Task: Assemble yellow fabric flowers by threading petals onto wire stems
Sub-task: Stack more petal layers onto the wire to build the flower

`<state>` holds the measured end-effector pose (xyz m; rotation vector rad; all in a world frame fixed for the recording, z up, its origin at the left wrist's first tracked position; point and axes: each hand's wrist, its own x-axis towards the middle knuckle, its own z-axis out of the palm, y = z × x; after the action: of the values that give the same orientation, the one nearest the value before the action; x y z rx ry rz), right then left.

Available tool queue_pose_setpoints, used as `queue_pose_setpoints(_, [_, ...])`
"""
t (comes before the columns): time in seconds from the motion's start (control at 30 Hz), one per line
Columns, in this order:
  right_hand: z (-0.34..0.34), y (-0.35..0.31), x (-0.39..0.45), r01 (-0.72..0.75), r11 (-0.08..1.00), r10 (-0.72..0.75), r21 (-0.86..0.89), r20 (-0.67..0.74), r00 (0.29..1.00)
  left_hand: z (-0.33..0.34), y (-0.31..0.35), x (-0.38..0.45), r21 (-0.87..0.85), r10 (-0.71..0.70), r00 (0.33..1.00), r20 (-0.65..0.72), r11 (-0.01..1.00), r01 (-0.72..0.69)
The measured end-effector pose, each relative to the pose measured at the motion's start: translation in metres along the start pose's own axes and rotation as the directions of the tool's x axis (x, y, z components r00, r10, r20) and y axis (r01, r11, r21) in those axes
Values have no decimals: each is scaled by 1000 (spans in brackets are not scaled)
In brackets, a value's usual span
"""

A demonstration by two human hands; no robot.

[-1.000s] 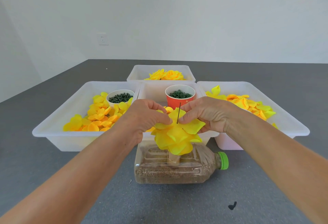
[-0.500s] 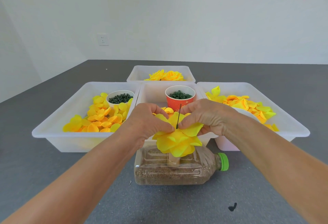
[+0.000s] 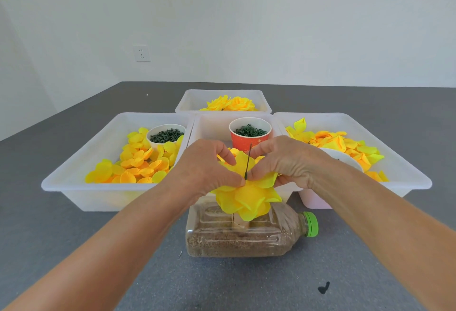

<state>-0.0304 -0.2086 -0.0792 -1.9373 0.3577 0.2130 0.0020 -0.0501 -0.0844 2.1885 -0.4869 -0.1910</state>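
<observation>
A yellow fabric flower (image 3: 246, 199) of layered petals sits on a thin dark wire stem (image 3: 248, 160) that stands upright above a plastic bottle (image 3: 241, 236) lying on its side. My left hand (image 3: 209, 167) and my right hand (image 3: 283, 160) pinch the top petal on either side of the wire, fingertips meeting at the stem. The wire's tip pokes up between the hands. The stem's lower part is hidden by the petals.
White bins surround the work: the left bin (image 3: 74, 182) holds loose petals and a white cup (image 3: 165, 135) of green parts, the right bin (image 3: 407, 175) holds petals, the far bin (image 3: 187, 98) holds finished flowers. A red cup (image 3: 249, 133) stands behind the hands.
Both hands have slid the top petal further down the wire, so more of the wire's tip shows above the fingers. The petals below are pressed closer together.
</observation>
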Motion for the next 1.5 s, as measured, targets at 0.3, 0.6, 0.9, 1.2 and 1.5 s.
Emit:
queue_pose_setpoints(0.3, [-6,0,-1,-3,992,-3,122,53,999,-6,8,-1,-27,9,1000,16,1000,-8])
queue_pose_setpoints(0.6, [-2,7,-3,2,993,-8,115,49,999,-1,1,-6,-12,45,999,31,999,-44])
queue_pose_setpoints(0.9, [7,24,-11,345,938,-339,42,-118,933,-1,1,-17,321,180,984,-8,932,-168])
queue_pose_setpoints(1.2, [6,31,-13,443,896,-443,-12,-61,894,10,-7,-19,450,299,946,-128,867,-214])
queue_pose_setpoints(1.5, [14,41,-10,433,898,-425,73,-111,899,13,-12,-16,341,310,942,-130,906,-251])
